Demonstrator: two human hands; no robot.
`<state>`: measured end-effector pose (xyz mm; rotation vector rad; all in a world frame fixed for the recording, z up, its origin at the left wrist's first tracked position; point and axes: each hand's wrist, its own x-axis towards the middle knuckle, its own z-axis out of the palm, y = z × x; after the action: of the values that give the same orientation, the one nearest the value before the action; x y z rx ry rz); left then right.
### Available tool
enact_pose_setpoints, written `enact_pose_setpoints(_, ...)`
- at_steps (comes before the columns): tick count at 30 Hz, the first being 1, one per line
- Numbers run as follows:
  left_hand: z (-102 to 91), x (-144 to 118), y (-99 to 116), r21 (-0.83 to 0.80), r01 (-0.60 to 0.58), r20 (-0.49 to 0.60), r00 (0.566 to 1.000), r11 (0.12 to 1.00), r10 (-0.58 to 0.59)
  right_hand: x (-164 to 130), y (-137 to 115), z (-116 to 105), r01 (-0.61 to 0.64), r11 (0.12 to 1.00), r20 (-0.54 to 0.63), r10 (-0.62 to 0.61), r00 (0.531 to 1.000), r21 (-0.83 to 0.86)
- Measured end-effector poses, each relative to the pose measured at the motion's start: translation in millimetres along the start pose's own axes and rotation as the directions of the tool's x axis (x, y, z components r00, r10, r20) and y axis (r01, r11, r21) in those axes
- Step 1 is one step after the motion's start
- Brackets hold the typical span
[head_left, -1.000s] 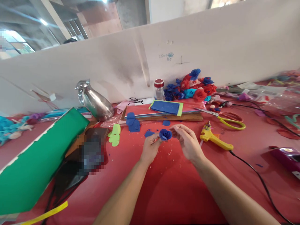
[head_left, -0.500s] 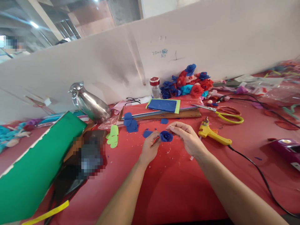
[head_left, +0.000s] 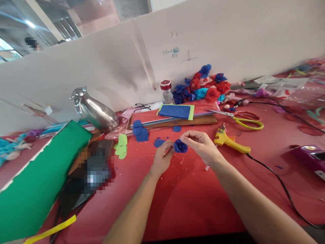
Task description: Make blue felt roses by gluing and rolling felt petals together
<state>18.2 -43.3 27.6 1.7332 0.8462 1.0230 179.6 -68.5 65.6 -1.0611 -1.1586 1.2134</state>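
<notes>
A dark blue paper rose (head_left: 180, 146) is held above the red tabletop, in the middle of the head view. My left hand (head_left: 163, 157) pinches it from the left side, fingers closed at its base. The thumb and fingertips of my right hand (head_left: 200, 145) are closed on the rose's upper right petal edge. Just behind my left hand lies a loose blue petal (head_left: 159, 142). More cut blue petals (head_left: 140, 133) are piled to the left, near light green petal pieces (head_left: 122, 146). A yellow glue gun (head_left: 230, 141) rests right of my right hand.
Scissors (head_left: 247, 122) lie behind the glue gun, whose black cord runs to the right front. Stacked paper sheets (head_left: 175, 112), a red-lidded jar (head_left: 166, 90) and finished paper flowers (head_left: 203, 86) stand at the back. A metal jug (head_left: 98, 112) and a green board (head_left: 48, 176) are left.
My right fingertips have come in from just beside the rose onto its petal edge. The rose has tilted slightly, while my left hand keeps its hold. The view has shifted a little.
</notes>
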Motion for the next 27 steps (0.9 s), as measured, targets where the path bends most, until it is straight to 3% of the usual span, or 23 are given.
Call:
enact_pose_setpoints(7,-1.1,0,0,-0.035,-0.005,-0.028,1.000,0.999,0.004,2,4,1,-0.014,0.999,-0.093,0.018,0.995,0.050)
enact_pose_setpoints(13,3.2,0,-4,-0.172,0.055,-0.203,0.975,0.984,-0.090,5,11,2,-0.050,0.992,-0.187,0.072,0.980,0.115)
enact_pose_setpoints(17,5.7,0,-9,-0.296,0.082,-0.268,0.949,0.952,-0.165,5,23,8,-0.108,0.994,-0.093,0.106,0.990,-0.024)
enact_pose_setpoints(21,5.1,0,-11,-0.344,0.099,-0.298,0.932,0.934,-0.208,3,37,16,-0.068,0.974,0.039,0.078,0.996,-0.215)
enact_pose_setpoints(27,5.5,1,-9,-0.470,0.159,-0.269,0.911,0.868,-0.313,0,42,20,0.046,0.882,0.040,-0.031,0.999,-0.469)
